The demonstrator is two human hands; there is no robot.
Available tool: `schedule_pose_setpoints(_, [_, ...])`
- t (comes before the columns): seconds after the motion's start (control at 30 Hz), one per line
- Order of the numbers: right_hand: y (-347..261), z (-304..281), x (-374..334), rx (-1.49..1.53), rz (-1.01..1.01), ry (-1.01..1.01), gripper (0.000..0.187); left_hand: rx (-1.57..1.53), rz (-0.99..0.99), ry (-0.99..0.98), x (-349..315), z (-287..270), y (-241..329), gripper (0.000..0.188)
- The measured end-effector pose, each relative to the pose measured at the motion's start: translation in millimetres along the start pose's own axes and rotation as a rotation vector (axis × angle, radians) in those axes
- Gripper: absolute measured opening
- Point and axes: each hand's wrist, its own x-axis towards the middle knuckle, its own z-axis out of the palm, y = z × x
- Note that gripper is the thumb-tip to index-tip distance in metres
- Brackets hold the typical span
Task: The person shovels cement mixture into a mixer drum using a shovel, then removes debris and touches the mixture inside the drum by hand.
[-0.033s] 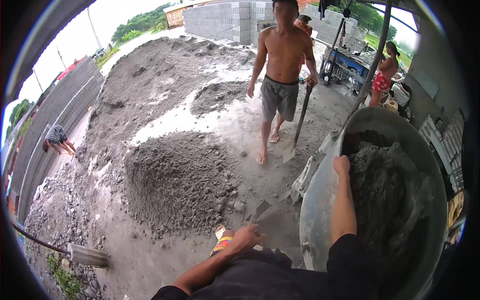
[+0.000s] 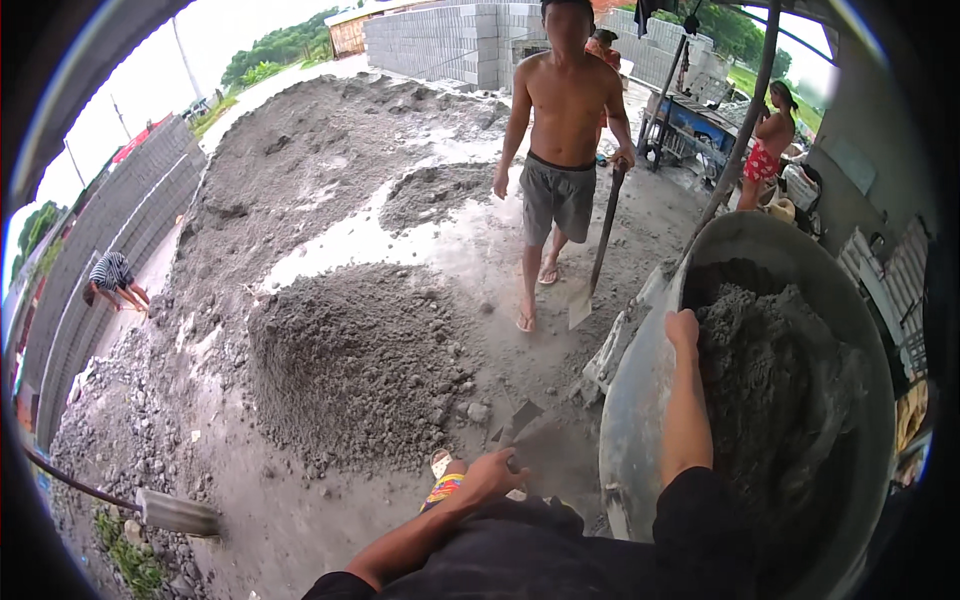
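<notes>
So the person has the right hand [image 2: 682,328] hooked over the near-side rim of a big metal drum [image 2: 638,430], fingers curled in tight, with the arm stretched out along it. The drum sits just to the person's right, tilted so its mouth shows, and there's a load of lumpy dark grey mix [image 2: 765,350] inside. The left hand [image 2: 490,475] is lower down by the lap, fingers closed around the dark grip of what looks like a shovel [image 2: 519,420], though a lot of it is hidden. Right past that is a chunky heap of grey material [image 2: 350,360] on the ground. A shirtless co-worker [image 2: 565,105] in grey shorts stands beyond, holding another shovel [image 2: 606,225] by the top, its blade down on the dirt. Way off left, someone in a striped top [image 2: 112,271] bends over near a grey block wall [image 2: 130,205].
</notes>
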Motion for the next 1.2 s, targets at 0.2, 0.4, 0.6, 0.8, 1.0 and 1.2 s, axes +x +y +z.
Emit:
schedule_pose_setpoints(0.2, [0, 1, -3, 0.000, 0.026, -0.002, 0.042, -0.004, 0.030, 0.039, -6, 1, -5, 0.054])
schedule_pose_setpoints(0.4, [-1, 2, -1, -0.026, 0.029, -0.003, 0.041, -0.009, -0.001, 0.038, -3, 1, -7, 0.054])
schedule_pose_setpoints(0.6, [-8, -6, -10, 0.023, 0.023, 0.015, 0.041, -0.039, -0.001, 0.058, 1, -4, -12, 0.055])
schedule_pose_setpoints(0.8, [0, -6, -7, 0.035, 0.014, 0.058, 0.046, -0.006, -0.025, 0.094, 8, 8, -26, 0.056])
schedule_pose_setpoints(1.0, [-10, -15, -17, -0.026, 0.020, 0.018, 0.049, -0.005, -0.058, 0.106, 11, 14, -31, 0.055])
schedule_pose_setpoints(1.2, [-12, -20, -18, -0.052, 0.021, 0.014, 0.053, -0.039, -0.063, 0.047, 11, 5, -17, 0.057])
